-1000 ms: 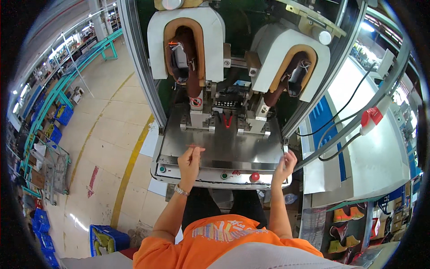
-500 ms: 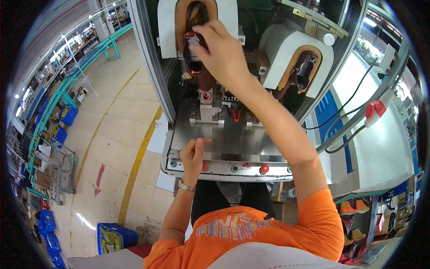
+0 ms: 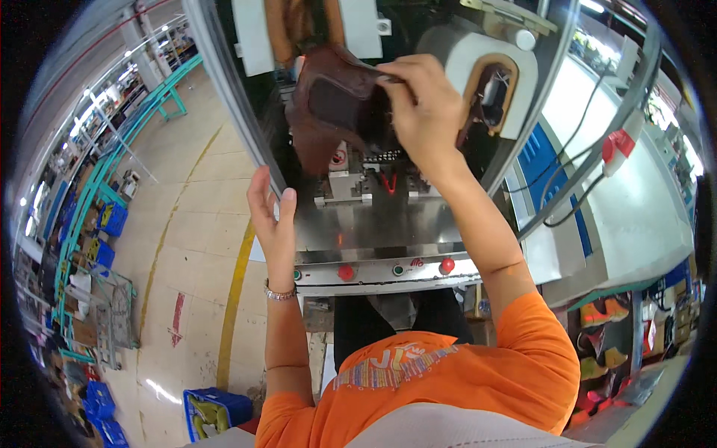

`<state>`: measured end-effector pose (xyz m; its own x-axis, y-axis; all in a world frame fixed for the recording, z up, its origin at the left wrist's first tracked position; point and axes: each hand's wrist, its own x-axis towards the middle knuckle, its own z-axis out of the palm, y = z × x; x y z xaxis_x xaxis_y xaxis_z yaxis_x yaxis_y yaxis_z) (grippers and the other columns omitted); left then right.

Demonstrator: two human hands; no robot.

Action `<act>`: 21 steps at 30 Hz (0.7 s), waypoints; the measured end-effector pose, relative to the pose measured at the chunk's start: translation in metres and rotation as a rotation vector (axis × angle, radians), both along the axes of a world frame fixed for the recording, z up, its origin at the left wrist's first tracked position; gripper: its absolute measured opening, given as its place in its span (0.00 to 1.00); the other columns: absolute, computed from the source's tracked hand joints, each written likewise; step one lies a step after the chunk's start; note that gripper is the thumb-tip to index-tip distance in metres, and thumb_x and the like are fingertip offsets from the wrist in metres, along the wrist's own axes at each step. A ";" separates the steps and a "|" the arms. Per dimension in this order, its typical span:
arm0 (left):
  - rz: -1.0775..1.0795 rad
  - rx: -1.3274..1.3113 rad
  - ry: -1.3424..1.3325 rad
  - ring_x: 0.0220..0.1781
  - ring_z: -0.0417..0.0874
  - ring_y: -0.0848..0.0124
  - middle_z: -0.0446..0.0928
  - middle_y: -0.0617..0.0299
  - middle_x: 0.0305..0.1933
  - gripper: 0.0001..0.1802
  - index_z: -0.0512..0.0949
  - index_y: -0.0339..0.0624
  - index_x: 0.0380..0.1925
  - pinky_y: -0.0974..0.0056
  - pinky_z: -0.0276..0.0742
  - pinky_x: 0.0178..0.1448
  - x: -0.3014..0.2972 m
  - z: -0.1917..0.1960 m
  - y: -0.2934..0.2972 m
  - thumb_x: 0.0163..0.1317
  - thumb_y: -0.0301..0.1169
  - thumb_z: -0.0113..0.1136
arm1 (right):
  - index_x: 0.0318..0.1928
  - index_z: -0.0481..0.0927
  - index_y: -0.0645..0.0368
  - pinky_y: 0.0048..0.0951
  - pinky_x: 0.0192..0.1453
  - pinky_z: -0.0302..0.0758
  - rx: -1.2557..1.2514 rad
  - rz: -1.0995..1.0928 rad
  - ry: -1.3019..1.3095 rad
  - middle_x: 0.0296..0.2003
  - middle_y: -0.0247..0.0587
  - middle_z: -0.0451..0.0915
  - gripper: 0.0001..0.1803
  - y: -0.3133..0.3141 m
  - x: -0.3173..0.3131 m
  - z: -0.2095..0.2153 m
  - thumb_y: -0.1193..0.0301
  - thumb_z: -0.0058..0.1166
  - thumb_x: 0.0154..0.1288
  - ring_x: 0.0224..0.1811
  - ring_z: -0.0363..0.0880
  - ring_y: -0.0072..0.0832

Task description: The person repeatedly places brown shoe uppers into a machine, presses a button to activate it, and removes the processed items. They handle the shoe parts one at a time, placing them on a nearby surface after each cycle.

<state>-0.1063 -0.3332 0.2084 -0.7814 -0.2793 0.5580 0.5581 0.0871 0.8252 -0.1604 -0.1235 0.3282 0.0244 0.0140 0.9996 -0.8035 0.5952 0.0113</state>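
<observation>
A dark brown leather shoe upper [image 3: 340,93] hangs in front of the left station of a machine, spread out with its opening showing. My right hand [image 3: 429,112] pinches its right edge between thumb and fingers. Below and to the left, my left hand [image 3: 273,224] is open, thumb apart from the fingers, and touches nothing. Behind the upper are the white U-shaped block [image 3: 254,33] and its tan pad [image 3: 278,30], partly out of view. At the right station, another dark upper [image 3: 493,97] sits within the tan pad of a white block [image 3: 457,56].
The metal bed [image 3: 358,231] lies under the stations, with red and green buttons along its front panel [image 3: 381,280]. A metal post [image 3: 231,82] rises at the left. Right of the machine are a red-and-white plug [image 3: 618,149] and cables. A blue basket [image 3: 218,409] stands on the floor.
My right hand has moved right and down, drawing the upper off the left station. My left hand has opened and moved up and left. The view has shifted slightly.
</observation>
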 end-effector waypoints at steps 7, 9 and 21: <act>-0.970 0.284 -0.393 0.60 0.69 0.64 0.68 0.54 0.59 0.31 0.60 0.35 0.61 0.60 0.61 0.65 0.025 -0.019 0.107 0.59 0.28 0.58 | 0.36 0.82 0.62 0.20 0.36 0.71 -0.141 -0.063 -0.625 0.27 0.35 0.78 0.06 0.136 0.065 -0.045 0.75 0.56 0.57 0.31 0.76 0.18; -1.128 0.381 -0.563 0.59 0.70 0.65 0.69 0.55 0.58 0.29 0.61 0.35 0.59 0.61 0.64 0.63 0.043 -0.035 0.155 0.59 0.27 0.58 | 0.45 0.78 0.60 0.23 0.39 0.71 -0.309 0.053 -0.828 0.34 0.36 0.79 0.15 0.192 0.087 -0.081 0.65 0.55 0.61 0.33 0.75 0.21; -1.722 -0.216 -1.182 0.45 0.79 0.66 0.72 0.55 0.49 0.29 0.54 0.39 0.62 0.65 0.80 0.44 0.170 -0.169 0.366 0.63 0.25 0.53 | 0.66 0.51 0.56 0.33 0.64 0.64 -1.598 0.753 -0.819 0.59 0.46 0.64 0.43 0.218 0.372 -0.335 0.67 0.62 0.54 0.60 0.66 0.33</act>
<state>0.0632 0.0328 0.0394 -0.0408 0.9302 -0.3648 -0.4999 0.2971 0.8135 0.2113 0.0947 -0.0063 -0.8097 0.5591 -0.1781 -0.3870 -0.7371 -0.5541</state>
